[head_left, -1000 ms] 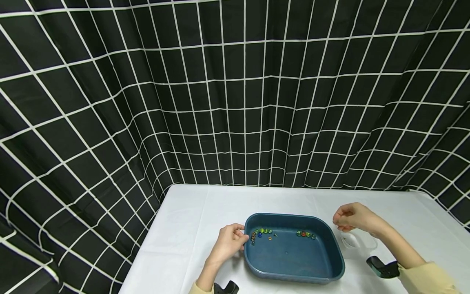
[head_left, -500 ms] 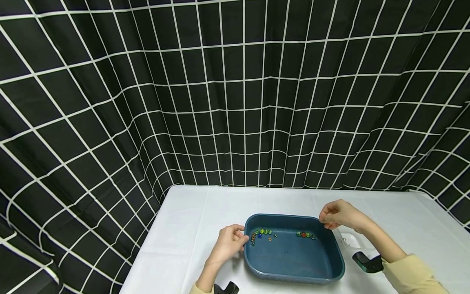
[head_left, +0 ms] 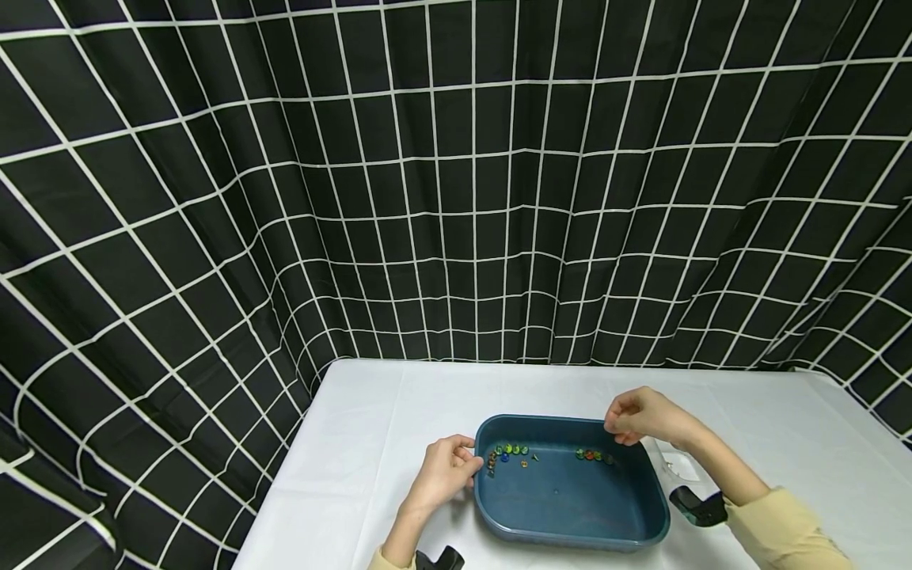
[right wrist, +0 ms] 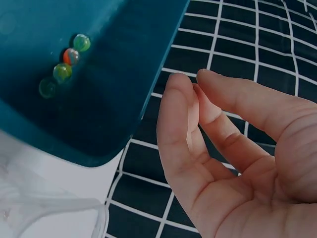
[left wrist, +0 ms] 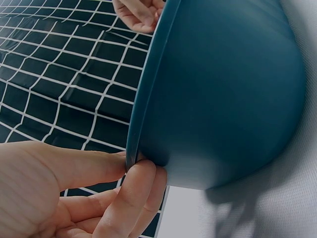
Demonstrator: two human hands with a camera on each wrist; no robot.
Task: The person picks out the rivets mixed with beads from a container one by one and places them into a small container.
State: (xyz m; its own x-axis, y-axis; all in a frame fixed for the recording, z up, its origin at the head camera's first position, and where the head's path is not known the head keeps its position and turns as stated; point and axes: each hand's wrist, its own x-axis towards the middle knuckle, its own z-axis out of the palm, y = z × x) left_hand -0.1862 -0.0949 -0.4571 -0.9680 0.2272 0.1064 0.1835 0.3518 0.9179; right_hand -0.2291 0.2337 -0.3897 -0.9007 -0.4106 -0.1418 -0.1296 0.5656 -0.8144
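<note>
A dark teal basin [head_left: 556, 511] sits on the table with several small items along its far side. My left hand [head_left: 442, 469] pinches its left rim between thumb and fingers, as the left wrist view shows close up. Over the far right corner hovers my right hand [head_left: 644, 416]; its fingers curve loosely toward the thumb, and no object shows between the tips. Below it in the basin, several glass marbles [right wrist: 63, 73] lie in a row, green, orange and clear. At the left end are green marbles [head_left: 511, 449], a blue marble [head_left: 505, 457] and small brown pieces [head_left: 492, 463].
Beside the basin's right wall stands a clear plastic container [head_left: 682, 467], partly hidden by my right arm. A white cloth [head_left: 342, 459] covers the table. Behind it hangs a black curtain [head_left: 456, 190] with a white grid.
My right hand has moved left, from above the clear container to over the basin's far right corner. My left hand has stayed on the rim.
</note>
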